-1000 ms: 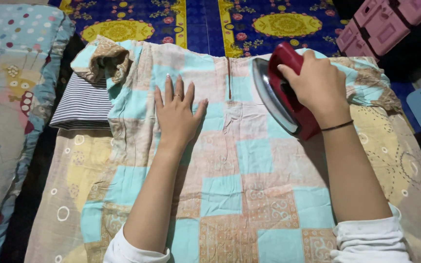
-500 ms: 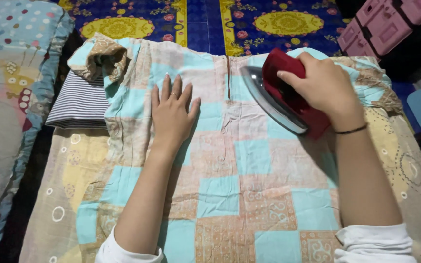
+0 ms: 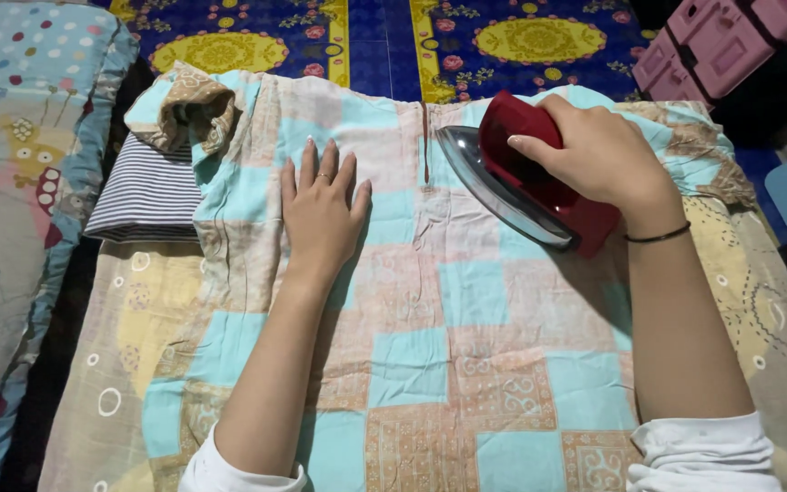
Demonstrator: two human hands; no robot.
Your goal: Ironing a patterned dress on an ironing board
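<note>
Item: patchwork-print cotton garment in turquoise, peach and tan squares [image 3: 430, 301], laid flat over a beige circle-patterned padded cloth [image 3: 129, 319] on the floor; its neck slit is seen near the top centre

Left hand [image 3: 321, 214]: laid flat with fingers spread on the garment, palm down, nothing gripped

Right hand [image 3: 598, 155]: fingers wrapped tight around the handle of a red electric iron with a polished metal soleplate [image 3: 521, 187]; the iron is tilted, soleplate partly lifted and facing left, its tip just beside the neck slit

Nearby: striped black-and-white folded cloth [image 3: 148, 196] tucked under the left sleeve; blue and yellow floral mat [image 3: 375, 36] beyond; pink plastic crates [image 3: 721, 46] at upper right

Risk, as judged: the spread left fingers could be burned if the hot soleplate is slid leftward; a scorch could be left on the thin fabric if the iron is rested long in one spot
</note>
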